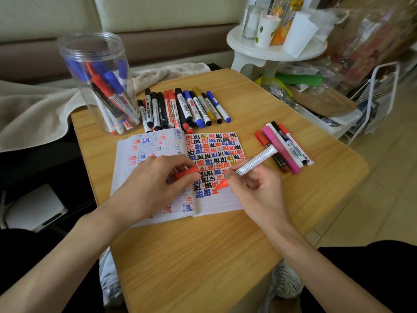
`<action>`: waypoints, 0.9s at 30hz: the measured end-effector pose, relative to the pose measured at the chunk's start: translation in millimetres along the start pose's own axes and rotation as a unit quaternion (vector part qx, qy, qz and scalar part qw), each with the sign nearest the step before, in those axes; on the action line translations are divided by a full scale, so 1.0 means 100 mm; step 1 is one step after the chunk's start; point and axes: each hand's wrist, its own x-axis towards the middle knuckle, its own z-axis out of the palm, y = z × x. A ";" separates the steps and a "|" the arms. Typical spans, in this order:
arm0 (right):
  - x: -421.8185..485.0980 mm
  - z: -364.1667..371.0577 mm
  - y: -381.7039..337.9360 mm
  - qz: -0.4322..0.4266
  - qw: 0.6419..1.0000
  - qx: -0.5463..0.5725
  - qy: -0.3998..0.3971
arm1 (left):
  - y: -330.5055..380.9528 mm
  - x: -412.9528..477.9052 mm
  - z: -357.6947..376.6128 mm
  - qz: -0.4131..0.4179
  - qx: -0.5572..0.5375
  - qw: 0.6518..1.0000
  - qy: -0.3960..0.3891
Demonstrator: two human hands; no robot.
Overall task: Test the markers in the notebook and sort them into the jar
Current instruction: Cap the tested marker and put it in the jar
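An open notebook [216,202] lies on the wooden table [203,256], its right page filled with red, blue and black marks. My right hand [255,190] grips an uncapped red marker [250,164] with its tip on the right page. My left hand [153,184] rests on the left page and pinches the red cap [187,172]. A clear plastic jar [99,86] at the table's back left holds several red and blue markers. A row of several markers [182,108] lies behind the notebook. A smaller group of markers [285,146] lies to its right.
A beige cloth [38,109] drapes the sofa beside the jar. A white round stand [273,48] with bottles and cups rises behind the table's right corner. Cluttered bags and a white rack [372,98] fill the floor at right.
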 end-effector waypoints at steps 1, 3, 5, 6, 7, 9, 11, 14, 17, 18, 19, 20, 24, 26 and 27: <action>0.00 0.00 -0.01 0.001 1.000 0.004 -0.002 | 0.00 0.00 0.00 0.000 -0.001 1.000 0.000; 0.00 0.00 -0.02 0.003 1.000 0.010 -0.011 | 0.01 0.00 0.00 0.000 -0.003 1.000 0.001; 0.00 -0.01 -0.02 0.005 1.000 0.016 -0.022 | 0.01 0.00 0.00 0.001 -0.002 1.000 0.000; 0.00 -0.01 -0.02 0.006 0.999 0.018 -0.026 | 0.01 0.00 0.00 0.001 -0.001 1.000 0.000; 0.00 -0.01 -0.01 0.006 0.999 0.018 -0.029 | 0.01 0.00 0.00 0.001 -0.001 1.000 0.000; 0.01 0.01 -0.02 0.003 0.999 0.023 -0.031 | 0.01 0.00 0.00 -0.002 -0.004 1.000 0.002; 0.01 0.02 -0.02 0.001 0.999 0.027 -0.031 | 0.02 0.01 0.00 -0.004 -0.003 1.000 0.002; 0.01 0.02 -0.03 -0.003 0.999 0.023 -0.034 | 0.02 0.00 0.00 -0.006 -0.002 1.000 -0.001; 0.01 0.02 -0.03 0.004 0.999 0.018 -0.031 | 0.03 -0.01 -0.01 -0.006 0.000 1.000 -0.004; 0.01 0.02 -0.03 0.006 0.999 0.015 -0.031 | 0.03 -0.01 -0.01 -0.006 -0.001 1.000 -0.006; 0.01 0.02 -0.02 0.008 0.999 0.011 -0.031 | 0.03 0.00 -0.01 -0.007 -0.001 1.000 -0.008; 0.01 0.01 -0.02 0.009 0.999 0.007 -0.033 | 0.03 0.00 -0.01 -0.008 -0.002 1.000 -0.009; 0.00 0.01 -0.04 0.017 1.000 0.007 -0.021 | 0.03 0.00 -0.02 -0.009 -0.002 1.000 -0.008; 0.01 0.01 -0.04 0.022 1.000 0.012 -0.007 | 0.03 0.00 -0.02 -0.010 -0.004 1.000 -0.011; 0.01 0.01 -0.04 0.022 1.000 0.013 -0.004 | 0.04 0.00 -0.02 -0.011 -0.004 1.000 -0.013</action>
